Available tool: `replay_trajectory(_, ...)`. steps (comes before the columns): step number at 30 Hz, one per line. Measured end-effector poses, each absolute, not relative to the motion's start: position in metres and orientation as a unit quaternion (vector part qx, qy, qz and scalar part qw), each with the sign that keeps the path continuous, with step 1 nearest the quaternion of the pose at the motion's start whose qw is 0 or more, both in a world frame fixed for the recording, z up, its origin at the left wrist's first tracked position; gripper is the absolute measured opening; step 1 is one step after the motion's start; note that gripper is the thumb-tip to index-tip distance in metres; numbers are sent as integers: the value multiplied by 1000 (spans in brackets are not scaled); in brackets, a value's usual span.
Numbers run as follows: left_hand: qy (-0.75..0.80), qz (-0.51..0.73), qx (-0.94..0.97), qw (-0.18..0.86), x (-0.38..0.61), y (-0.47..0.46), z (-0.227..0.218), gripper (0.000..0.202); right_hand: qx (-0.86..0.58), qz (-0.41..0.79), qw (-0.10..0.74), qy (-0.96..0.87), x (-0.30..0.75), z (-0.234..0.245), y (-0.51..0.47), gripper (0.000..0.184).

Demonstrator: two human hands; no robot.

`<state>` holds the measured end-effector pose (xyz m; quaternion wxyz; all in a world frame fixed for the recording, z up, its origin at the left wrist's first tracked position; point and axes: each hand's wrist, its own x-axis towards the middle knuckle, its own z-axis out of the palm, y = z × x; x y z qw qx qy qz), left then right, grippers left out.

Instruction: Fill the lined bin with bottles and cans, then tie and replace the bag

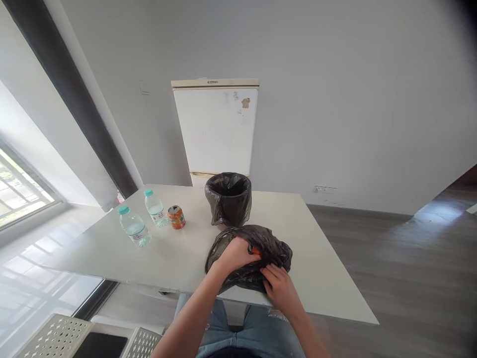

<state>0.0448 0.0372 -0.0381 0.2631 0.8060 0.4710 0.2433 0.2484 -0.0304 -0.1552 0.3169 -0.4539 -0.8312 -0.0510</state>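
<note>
A black plastic bag (274,243) lies crumpled at the table's near edge. My left hand (238,254) reaches into its opening, fingers closed round what looks like an orange can (256,251), mostly hidden by hand and plastic. On the bag's near right side, my right hand (280,287) pinches the black film with bent fingers. Just beyond stands a bin (228,201) lined with another black bag, its mouth facing up. To the left, another orange can (176,217) stands upright beside two clear bottles with teal caps, the nearer bottle (134,227) and the farther bottle (155,209).
The white table (316,268) spans the space in front of me. Behind it, a white fridge (219,129) stands against the grey wall. Perforated plastic baskets (55,338) and a dark flat item (100,345) sit at lower left, below the table.
</note>
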Motion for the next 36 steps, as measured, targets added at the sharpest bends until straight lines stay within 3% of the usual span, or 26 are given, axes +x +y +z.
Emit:
replay_trajectory(5,490,301,778,253,10,3,-18,31,-471,-39,324,-820,248,-154,-27,30)
replay_trajectory(11,556,255,761,217,-29,-26,-9,33,-498,5,308,-810,248,-155,-25,36)
replay_trajectory(17,486,272,774,301,-33,-37,5,29,-553,61,285,-780,250,-150,-24,41)
replay_trajectory(21,418,312,755,398,-34,-42,8,46,-581,75,267,-766,250,-148,-24,40)
replay_trajectory(27,331,491,626,508,-59,-38,-6,37,-575,82,247,-776,249,-147,-25,39)
replay_trajectory(33,351,642,486,478,-98,-31,-24,71,-563,81,248,-784,249,-146,-26,36)
replay_trajectory(36,386,666,447,455,-112,-25,-32,70,-561,82,246,-786,249,-145,-26,35)
